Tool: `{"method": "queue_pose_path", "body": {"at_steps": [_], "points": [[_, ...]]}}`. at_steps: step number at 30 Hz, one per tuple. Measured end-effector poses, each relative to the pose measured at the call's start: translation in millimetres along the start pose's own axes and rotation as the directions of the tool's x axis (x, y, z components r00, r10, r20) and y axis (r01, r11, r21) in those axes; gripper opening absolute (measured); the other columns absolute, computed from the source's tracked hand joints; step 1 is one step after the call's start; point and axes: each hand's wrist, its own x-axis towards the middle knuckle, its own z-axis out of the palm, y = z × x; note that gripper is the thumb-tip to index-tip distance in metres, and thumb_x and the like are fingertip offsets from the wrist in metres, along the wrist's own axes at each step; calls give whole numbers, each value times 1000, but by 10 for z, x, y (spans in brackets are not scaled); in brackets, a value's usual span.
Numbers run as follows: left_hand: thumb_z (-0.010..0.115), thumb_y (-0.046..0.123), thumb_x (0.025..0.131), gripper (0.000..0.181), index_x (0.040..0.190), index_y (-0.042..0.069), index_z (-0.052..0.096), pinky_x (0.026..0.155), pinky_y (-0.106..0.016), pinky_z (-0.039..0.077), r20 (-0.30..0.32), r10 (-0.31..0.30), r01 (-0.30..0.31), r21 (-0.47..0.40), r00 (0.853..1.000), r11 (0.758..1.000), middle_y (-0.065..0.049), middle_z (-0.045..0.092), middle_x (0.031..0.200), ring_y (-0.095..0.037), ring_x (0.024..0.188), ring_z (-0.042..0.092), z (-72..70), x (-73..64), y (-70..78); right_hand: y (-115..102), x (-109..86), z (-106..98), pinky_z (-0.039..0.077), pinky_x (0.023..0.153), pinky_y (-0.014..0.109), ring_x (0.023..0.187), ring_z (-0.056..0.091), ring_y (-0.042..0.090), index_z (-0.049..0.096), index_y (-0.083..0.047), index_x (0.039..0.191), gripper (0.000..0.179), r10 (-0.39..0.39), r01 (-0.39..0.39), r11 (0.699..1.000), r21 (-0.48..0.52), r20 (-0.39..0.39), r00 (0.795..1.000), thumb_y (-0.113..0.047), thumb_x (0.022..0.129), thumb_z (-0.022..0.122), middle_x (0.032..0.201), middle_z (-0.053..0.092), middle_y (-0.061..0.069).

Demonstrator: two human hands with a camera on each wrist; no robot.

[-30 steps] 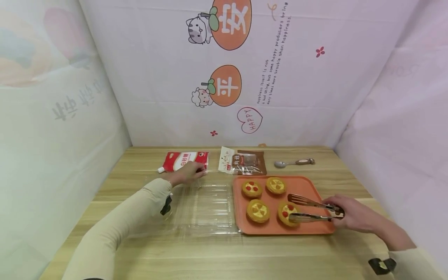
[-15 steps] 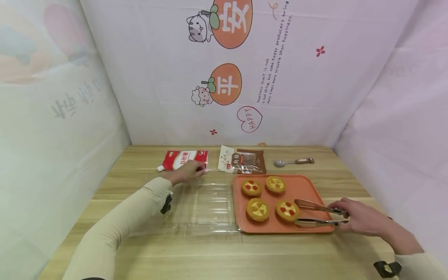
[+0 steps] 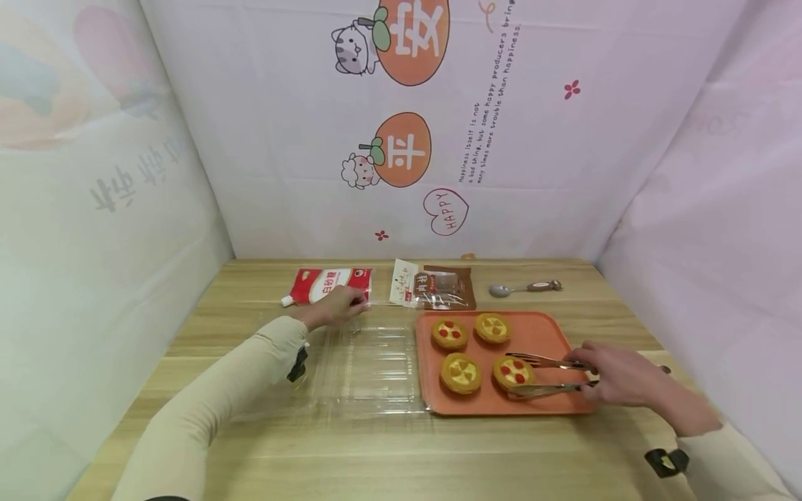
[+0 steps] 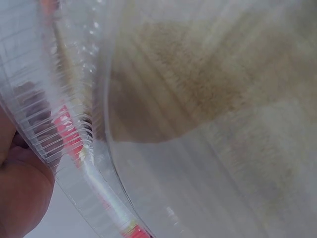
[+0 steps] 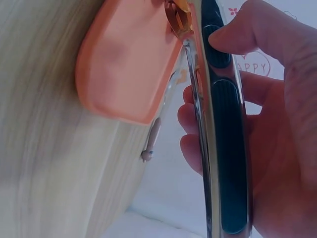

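My right hand (image 3: 620, 376) grips metal serving tongs (image 3: 546, 391) with dark handle grips, clear in the right wrist view (image 5: 232, 158). The tongs' spread ends reach either side of the front-right egg tart (image 3: 512, 371), topped with red pieces; whether they touch it I cannot tell. It sits with several other tarts (image 3: 460, 374) on an orange tray (image 3: 545, 334). My left hand (image 3: 335, 306) holds the edge of a clear plastic container (image 3: 382, 365) left of the tray. In the left wrist view, ribbed plastic (image 4: 59, 134) covers part of the fingers (image 4: 27, 193).
A red and white sugar bag (image 3: 307, 287) lies behind my left hand. A brown packet (image 3: 447, 287) and a spoon (image 3: 525, 288) lie along the back of the wooden table (image 3: 376, 459). Printed cloth walls (image 3: 514, 209) stand on the back and both sides.
The tongs first drew back right from the front-right tart, then came forward and left to it again. My left hand stays at the container's edge.
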Motion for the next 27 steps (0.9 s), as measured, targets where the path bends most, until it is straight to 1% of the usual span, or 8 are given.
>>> {"method": "queue_pose_path", "body": {"at_steps": [4, 7, 11, 15, 20, 24, 27], "points": [[67, 9, 99, 15, 86, 2, 67, 67, -22, 43, 5, -16, 16, -6, 1000, 1000, -4, 63, 74, -9, 69, 49, 7, -11, 10, -9, 26, -36, 32, 56, 21, 65, 36, -2, 76, -18, 108, 33, -55, 54, 998, -29, -44, 998, -17, 75, 77, 83, 55, -9], [66, 8, 99, 15, 85, 1, 66, 66, -23, 43, 0, -6, 6, -6, 1000, 1000, -5, 63, 74, -9, 69, 49, -2, -18, 25, -23, 37, -57, 32, 56, 20, 65, 37, -2, 77, -18, 105, 29, -61, 60, 998, -20, -51, 997, -16, 76, 76, 82, 55, -10], [66, 8, 99, 15, 86, 0, 67, 66, -23, 43, -7, 7, -7, -3, 1000, 1000, -7, 65, 75, -9, 68, 49, -20, -23, 41, -35, 39, -74, 32, 56, 20, 66, 37, -3, 78, -16, 104, 28, -60, 60, 998, 3, -44, 997, -16, 77, 77, 82, 54, -10], [65, 7, 99, 15, 86, 0, 67, 66, -23, 43, -12, 13, -13, 1, 1000, 1000, -8, 66, 75, -9, 68, 49, -40, -30, 41, -44, 61, -141, 32, 56, 20, 66, 37, -2, 79, -15, 106, 31, -55, 55, 998, 8, -22, 998, -18, 75, 77, 84, 52, -10], [65, 7, 99, 16, 85, 0, 66, 66, -23, 43, -16, 12, -12, 0, 1000, 1000, -8, 64, 74, -9, 68, 48, -50, -32, 40, -31, 175, -325, 34, 58, 21, 68, 39, -1, 78, -12, 109, 37, -59, 59, 998, 4, 15, 998, -20, 73, 78, 87, 54, -8], [65, 7, 99, 15, 85, 0, 66, 66, -23, 43, -14, 26, -26, 2, 1000, 1000, -8, 65, 75, -9, 68, 48, -39, -25, 38, -65, 292, -540, 33, 60, 21, 69, 37, 0, 78, -11, 111, 38, -95, 95, 995, -28, -2, 995, -18, 74, 77, 88, 54, -8], [66, 7, 98, 15, 86, 0, 67, 67, -24, 44, -13, 22, -22, 8, 1000, 1000, -9, 66, 76, -9, 69, 50, -33, -29, 32, -164, 414, -682, 33, 62, 22, 70, 38, 1, 77, -11, 113, 37, -141, 140, 989, -46, -22, 990, -17, 76, 75, 88, 55, -7]]}}
